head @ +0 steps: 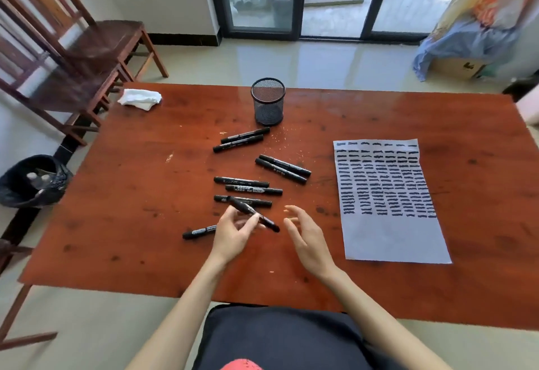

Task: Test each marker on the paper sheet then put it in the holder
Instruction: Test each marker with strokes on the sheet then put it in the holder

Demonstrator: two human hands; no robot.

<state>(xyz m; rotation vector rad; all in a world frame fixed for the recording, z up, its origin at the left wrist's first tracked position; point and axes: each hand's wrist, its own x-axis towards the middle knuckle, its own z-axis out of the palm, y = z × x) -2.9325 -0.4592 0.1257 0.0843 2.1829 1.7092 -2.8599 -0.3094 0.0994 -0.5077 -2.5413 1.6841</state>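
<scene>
1. Two bare hands reach over the near part of the wooden table (122, 223). The left hand (233, 234) pinches a black marker (253, 213) between thumb and curled fingers, and the marker slants from upper left down to lower right, its lower end pointing toward the right hand.
2. The right hand (306, 235) holds nothing; its fingers are relaxed and spread apart, just beside the held marker's lower end but not touching it.
3. One loose marker (199, 232) lies flat on the table just left of the left hand, partly hidden behind it.
4. Right of the hands lies the paper sheet (390, 203), flat on the table, its upper part filled with rows of short black strokes and its near part blank.
5. Beyond the hands, three markers (248, 190) lie roughly parallel; the held marker's upper end crosses over the nearest of them.
6. Farther on, a pair of markers (283, 168) lies side by side at a slant, and another pair (241, 139) lies side by side just before the holder.
7. The black mesh holder (268, 101) stands upright near the table's far edge; whether anything is inside I cannot tell.
8. A crumpled white cloth (140, 99) lies at the far left corner.
</scene>
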